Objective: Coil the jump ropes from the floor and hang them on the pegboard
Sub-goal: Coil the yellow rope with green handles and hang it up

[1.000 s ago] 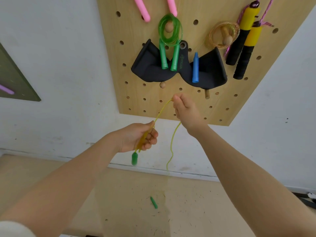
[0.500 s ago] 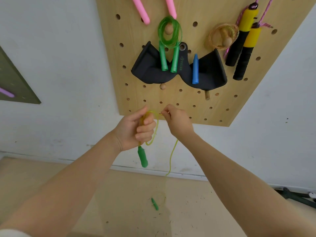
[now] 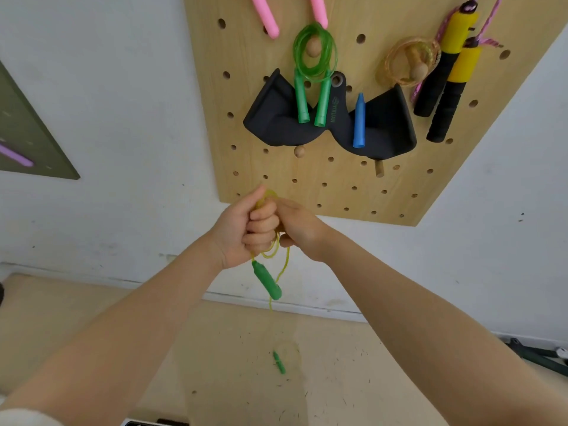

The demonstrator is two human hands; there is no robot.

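Observation:
My left hand (image 3: 246,229) grips loops of a thin yellow jump rope (image 3: 285,262) in its fist, just below the wooden pegboard (image 3: 307,179). One green handle (image 3: 266,280) dangles under that fist. My right hand (image 3: 299,229) presses against the left and holds the same rope with curled fingers. The rope runs down to the floor, where its other green handle (image 3: 279,362) lies. A bare wooden peg (image 3: 299,151) sticks out above my hands.
On the pegboard hang a coiled green rope (image 3: 313,75), a black pad (image 3: 332,127), a blue handle (image 3: 359,121), an orange coil (image 3: 408,63), yellow-black handles (image 3: 445,81) and pink handles (image 3: 266,16). Another peg (image 3: 379,169) is at lower right. A dark object (image 3: 541,358) lies on the floor at right.
My right hand came down from near the pegboard to meet my left, adding rope to the fist. The left hand rose, and the free rope to the floor grew shorter.

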